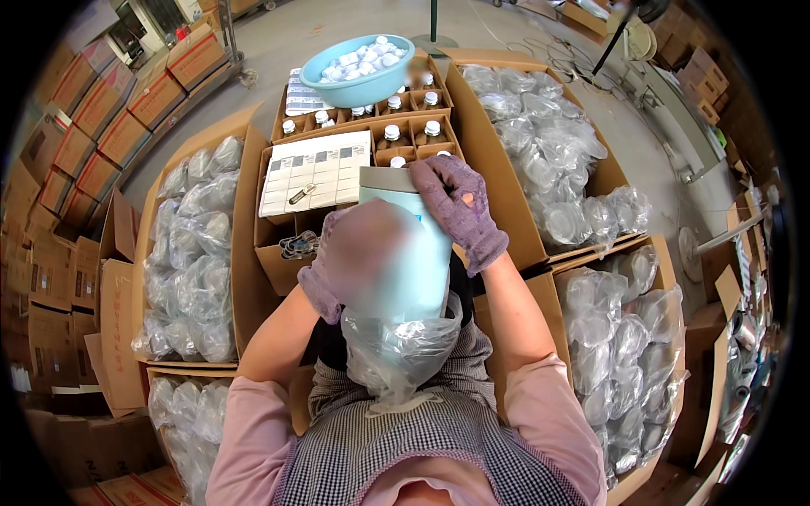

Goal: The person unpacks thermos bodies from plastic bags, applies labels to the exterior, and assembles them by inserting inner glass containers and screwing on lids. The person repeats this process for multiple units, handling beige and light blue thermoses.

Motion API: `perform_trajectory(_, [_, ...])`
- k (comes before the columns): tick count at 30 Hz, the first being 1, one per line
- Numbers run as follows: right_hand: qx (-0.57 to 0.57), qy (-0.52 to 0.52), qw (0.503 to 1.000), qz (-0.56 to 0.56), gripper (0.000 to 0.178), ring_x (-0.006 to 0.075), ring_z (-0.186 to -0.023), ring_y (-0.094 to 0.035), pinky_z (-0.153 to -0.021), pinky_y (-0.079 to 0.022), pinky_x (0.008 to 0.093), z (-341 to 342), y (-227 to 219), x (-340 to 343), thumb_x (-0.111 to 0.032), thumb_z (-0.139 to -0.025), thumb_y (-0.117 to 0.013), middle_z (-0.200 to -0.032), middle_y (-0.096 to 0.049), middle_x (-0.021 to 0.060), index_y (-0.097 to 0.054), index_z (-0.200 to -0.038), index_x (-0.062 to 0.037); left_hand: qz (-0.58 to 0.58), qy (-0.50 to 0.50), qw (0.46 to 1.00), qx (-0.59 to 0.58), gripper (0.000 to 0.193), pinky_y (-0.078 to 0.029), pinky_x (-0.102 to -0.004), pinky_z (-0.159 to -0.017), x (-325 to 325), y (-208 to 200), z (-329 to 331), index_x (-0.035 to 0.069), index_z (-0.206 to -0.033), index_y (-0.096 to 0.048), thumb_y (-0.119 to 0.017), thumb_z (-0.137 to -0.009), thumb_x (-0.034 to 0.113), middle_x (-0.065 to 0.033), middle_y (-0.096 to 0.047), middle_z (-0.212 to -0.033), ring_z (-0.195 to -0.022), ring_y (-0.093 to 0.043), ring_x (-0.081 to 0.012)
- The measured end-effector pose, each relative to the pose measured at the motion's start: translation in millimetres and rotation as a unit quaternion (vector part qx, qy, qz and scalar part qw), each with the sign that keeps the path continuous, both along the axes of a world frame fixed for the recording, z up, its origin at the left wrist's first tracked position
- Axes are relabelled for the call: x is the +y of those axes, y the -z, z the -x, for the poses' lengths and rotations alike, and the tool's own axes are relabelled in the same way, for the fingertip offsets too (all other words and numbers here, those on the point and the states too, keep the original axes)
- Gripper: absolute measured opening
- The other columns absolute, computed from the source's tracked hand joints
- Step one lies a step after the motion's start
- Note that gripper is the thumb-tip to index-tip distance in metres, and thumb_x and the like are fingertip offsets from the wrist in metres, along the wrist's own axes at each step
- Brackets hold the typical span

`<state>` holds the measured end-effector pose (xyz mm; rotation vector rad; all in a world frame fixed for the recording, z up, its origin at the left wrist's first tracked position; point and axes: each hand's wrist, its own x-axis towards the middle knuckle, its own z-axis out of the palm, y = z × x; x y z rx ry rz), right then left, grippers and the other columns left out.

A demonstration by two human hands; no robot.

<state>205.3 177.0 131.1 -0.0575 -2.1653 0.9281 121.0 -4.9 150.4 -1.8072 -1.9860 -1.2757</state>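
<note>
Between my hands is a light-blue canister (426, 253) with a grey band at its upper end. A clear plastic bag (396, 350) lies bunched around its lower end, over my lap. My left hand (350, 257), in a purple glove, closes against the canister's left side; its fingers are partly blurred. My right hand (460, 202), gloved alike, grips the canister at the grey band, fingers bent over the top edge. Just beyond is a divided carton (460, 139) of dark bottles (392, 137) with white caps. A label sheet (314, 173) with a small metal clip lies on it.
A light-blue basin (359, 93) of white caps sits on another bottle carton. Large cartons of plastic-wrapped clear items stand left (194, 244), right (540, 152) and near right (624, 354). Beside my left hand lies a bunch of wire pieces (299, 245). Stacked boxes (156, 94) line the far left.
</note>
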Motion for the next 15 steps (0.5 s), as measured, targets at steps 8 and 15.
perform_trajectory(8, [-0.006, -0.013, 0.998, -0.059, 0.017, 0.0290, -0.085, -0.062, -0.075, -0.048, 0.0391, 2.6, 2.4, 2.6, -0.016, -0.089, -0.064, -0.094, -0.069, 0.0100, -0.071, -0.103, -0.0085, -0.024, 0.063, 0.998, 0.009, 0.015, -0.052, -0.0334, -0.056, -3.9, 2.6, 7.7, 0.005, -0.082, -0.062, -0.076, -0.079, 0.006, -0.0093, -0.065, -0.070, -0.060, -0.066, -0.0262])
perform_trajectory(15, [0.033, -0.025, 0.996, -0.080, 0.019, 0.0308, -0.088, -0.063, -0.078, -0.049, 0.0386, 1.1, 3.0, 2.2, -0.013, -0.089, -0.063, -0.096, -0.068, 0.0119, -0.069, -0.106, -0.0085, -0.023, 0.061, 0.976, 0.206, 0.020, -0.049, -0.0337, -0.052, -6.7, -7.8, 2.8, 0.008, -0.081, -0.063, -0.080, -0.073, 0.009, -0.0037, -0.062, -0.067, -0.057, -0.063, -0.0224])
